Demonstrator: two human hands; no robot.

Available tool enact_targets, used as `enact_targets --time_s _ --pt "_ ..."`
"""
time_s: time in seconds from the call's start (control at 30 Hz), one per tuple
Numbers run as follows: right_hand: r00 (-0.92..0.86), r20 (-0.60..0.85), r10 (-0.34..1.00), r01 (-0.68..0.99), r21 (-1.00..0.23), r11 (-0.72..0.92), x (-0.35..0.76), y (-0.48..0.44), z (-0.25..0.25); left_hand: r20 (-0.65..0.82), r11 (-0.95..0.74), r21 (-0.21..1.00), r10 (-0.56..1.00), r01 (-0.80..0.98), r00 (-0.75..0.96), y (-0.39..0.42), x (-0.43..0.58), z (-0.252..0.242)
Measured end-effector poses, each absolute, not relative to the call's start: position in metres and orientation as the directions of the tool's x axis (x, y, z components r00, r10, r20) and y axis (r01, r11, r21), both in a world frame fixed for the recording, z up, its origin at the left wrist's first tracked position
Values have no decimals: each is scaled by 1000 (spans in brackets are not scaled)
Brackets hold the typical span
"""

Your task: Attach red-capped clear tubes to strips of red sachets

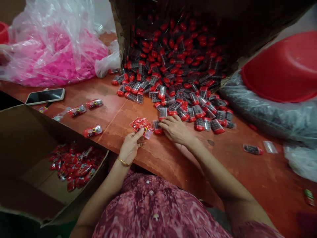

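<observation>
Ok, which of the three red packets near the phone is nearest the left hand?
The front packet, lying alone; the other two lie together, nearer the phone.

Tube heap (177, 79) blocking ahead, tabletop (230, 155) bare — rightward

The right edge cuts off the red basin (282, 69), the top edge the far carton (250, 29); print on the packets (139, 123) in the left hand (130, 145) is too small to read.

Mottled pink-maroon shirt (131, 211), pale buttons (151, 192), gold-coloured bangle (123, 162).
</observation>
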State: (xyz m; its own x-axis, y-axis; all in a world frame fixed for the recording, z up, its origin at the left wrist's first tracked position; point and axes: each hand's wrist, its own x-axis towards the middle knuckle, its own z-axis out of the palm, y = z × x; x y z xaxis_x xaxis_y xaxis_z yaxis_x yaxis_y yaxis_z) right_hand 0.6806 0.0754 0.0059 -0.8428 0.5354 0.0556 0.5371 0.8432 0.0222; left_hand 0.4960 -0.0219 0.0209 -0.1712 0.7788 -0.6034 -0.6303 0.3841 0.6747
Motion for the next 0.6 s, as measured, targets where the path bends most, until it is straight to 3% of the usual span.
enact_targets --time_s 0.1,0.23,0.47,0.6 --pt "-795 43 606 607 50 793 702 53 6 -617 401 660 771 -635 -154 -22 495 17" --pt "-747 155 647 658 36 752 713 46 9 -627 420 655 766 -628 -143 -21 494 14" --pt "-922 50 383 382 -31 924 680 89 1 -624 406 664 764 -627 -166 -25 493 16" --pt "-930 71 360 353 -94 931 686 86 -4 -625 388 652 762 -651 -171 -29 487 17"
